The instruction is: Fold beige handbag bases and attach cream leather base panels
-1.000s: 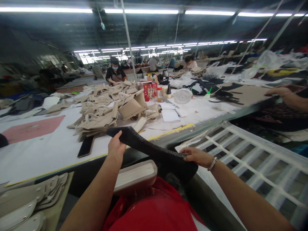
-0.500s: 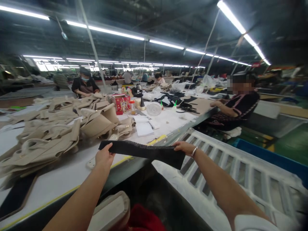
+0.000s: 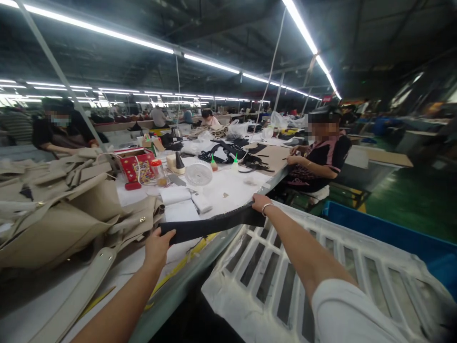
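Note:
A long black strip of material (image 3: pixel 210 226) is stretched between my hands above the table's edge. My left hand (image 3: pixel 157 246) pinches its left end, thumb on top. At the other end, my right hand (image 3: pixel 262 203), with a bracelet at the wrist, grips the strip's upper corner. The strip's right part hangs over the near corner of a white slatted rack (image 3: pixel 260 262). Left of my left hand lies a pile of beige bag pieces (image 3: pixel 67 214), with a beige strap (image 3: pixel 93 274) pointing toward me.
On the white table (image 3: pixel 228 190) stand a red patterned box (image 3: pixel 135 164), a lidded jar (image 3: pixel 158 172), a small white fan (image 3: pixel 198 173) and green-tipped bottles (image 3: pixel 235 164). A co-worker (image 3: pixel 317 152) sits at the right edge; another person (image 3: pixel 64 126) works far left. A blue bin (image 3: pixel 385 238) lies beyond the rack.
My view has turned right, so the table and co-workers appear further left. Both hands still hold the black strip, now stretched further out over the table's edge and rack.

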`<state>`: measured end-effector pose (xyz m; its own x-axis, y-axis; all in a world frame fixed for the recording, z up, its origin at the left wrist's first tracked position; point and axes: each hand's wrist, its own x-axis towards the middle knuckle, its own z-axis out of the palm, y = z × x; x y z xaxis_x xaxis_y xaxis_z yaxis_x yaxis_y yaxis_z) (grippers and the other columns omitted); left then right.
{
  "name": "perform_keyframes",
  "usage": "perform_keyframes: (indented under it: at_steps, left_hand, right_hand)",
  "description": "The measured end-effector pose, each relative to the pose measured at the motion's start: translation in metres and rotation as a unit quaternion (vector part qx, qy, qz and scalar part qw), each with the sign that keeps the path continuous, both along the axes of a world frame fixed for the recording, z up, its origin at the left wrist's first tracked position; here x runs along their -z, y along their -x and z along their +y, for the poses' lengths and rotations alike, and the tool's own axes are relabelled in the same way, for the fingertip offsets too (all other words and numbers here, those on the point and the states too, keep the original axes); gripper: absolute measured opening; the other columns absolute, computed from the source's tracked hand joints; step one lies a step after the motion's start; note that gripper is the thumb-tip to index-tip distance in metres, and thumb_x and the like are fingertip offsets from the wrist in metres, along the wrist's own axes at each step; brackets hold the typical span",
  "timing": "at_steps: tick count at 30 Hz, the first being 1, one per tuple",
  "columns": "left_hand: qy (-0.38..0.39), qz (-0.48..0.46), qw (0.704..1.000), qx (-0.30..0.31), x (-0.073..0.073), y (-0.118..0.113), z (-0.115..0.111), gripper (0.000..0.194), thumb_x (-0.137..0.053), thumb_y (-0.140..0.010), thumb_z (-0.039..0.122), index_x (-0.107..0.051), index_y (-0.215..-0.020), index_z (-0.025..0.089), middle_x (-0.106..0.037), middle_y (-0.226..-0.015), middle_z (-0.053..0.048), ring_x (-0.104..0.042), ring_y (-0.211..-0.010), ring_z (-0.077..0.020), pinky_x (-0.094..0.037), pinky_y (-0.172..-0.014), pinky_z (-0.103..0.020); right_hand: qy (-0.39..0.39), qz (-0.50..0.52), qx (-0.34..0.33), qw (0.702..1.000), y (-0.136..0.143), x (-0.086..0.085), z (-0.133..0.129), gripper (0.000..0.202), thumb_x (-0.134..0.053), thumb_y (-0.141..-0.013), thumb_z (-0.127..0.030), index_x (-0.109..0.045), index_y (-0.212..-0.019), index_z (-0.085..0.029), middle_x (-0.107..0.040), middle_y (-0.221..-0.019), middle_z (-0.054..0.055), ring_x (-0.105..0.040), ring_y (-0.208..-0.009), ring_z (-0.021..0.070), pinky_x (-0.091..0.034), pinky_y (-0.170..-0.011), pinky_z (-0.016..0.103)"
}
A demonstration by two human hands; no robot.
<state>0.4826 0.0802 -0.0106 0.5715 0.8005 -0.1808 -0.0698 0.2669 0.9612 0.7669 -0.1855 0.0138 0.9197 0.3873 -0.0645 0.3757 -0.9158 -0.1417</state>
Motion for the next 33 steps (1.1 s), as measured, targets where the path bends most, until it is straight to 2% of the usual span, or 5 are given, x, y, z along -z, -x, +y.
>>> perform_keyframes:
  at_steps: [11,17,20,27,33]
  left_hand:
    - [-0.272,0.123,0.955,0.005,0.040,-0.059,0.016,0.041,-0.072,-0.057,0.013,-0.062,-0.096,0.020,-0.066,-0.086,-0.004,-0.059,-0.082,-0.0214,-0.044,-0.080,-0.032]
    - [-0.248,0.096,0.964,-0.009,0.057,-0.067,0.012,0.047,-0.075,-0.055,0.011,-0.062,-0.099,0.022,-0.065,-0.091,-0.004,-0.058,-0.087,-0.0211,-0.041,-0.087,-0.030]
    - [-0.242,0.107,0.964,-0.011,0.066,-0.073,0.007,0.048,-0.074,-0.056,0.012,-0.061,-0.100,0.022,-0.064,-0.091,-0.004,-0.058,-0.088,-0.0215,-0.040,-0.089,-0.032]
    - [-0.230,0.123,0.965,-0.013,0.061,-0.078,0.008,0.046,-0.072,-0.058,0.009,-0.061,-0.101,0.022,-0.064,-0.089,-0.004,-0.059,-0.086,-0.0219,-0.042,-0.088,-0.033]
    - [-0.243,0.059,0.968,-0.003,0.039,-0.075,0.011,0.053,-0.074,-0.054,0.003,-0.063,-0.101,0.025,-0.064,-0.097,-0.004,-0.053,-0.105,-0.0236,-0.033,-0.101,-0.030]
  right_hand:
    - [0.074,-0.118,-0.026,0.990,-0.074,0.066,0.073,0.032,-0.038,-0.085,-0.013,-0.055,-0.113,-0.014,-0.064,-0.103,0.011,-0.053,-0.103,0.0239,-0.006,-0.103,0.047]
    - [0.054,-0.139,-0.011,0.989,-0.100,0.077,0.083,0.037,-0.031,-0.084,-0.009,-0.056,-0.112,-0.010,-0.062,-0.101,0.016,-0.049,-0.105,0.0273,-0.002,-0.102,0.049]
    - [0.029,-0.142,0.010,0.989,-0.108,0.078,0.085,0.038,-0.028,-0.086,-0.009,-0.053,-0.114,-0.010,-0.056,-0.112,0.017,-0.045,-0.109,0.0286,-0.013,-0.100,0.049]
    - [-0.043,-0.135,0.019,0.990,-0.081,0.083,0.088,0.037,-0.029,-0.086,-0.011,-0.047,-0.118,-0.009,-0.047,-0.119,0.021,-0.043,-0.108,0.0310,-0.029,-0.090,0.047]
    - [-0.090,-0.075,-0.219,0.969,-0.022,0.083,0.097,0.043,-0.048,-0.082,-0.026,-0.045,-0.125,-0.020,-0.046,-0.129,0.008,-0.039,-0.118,0.0209,-0.027,-0.099,0.030]
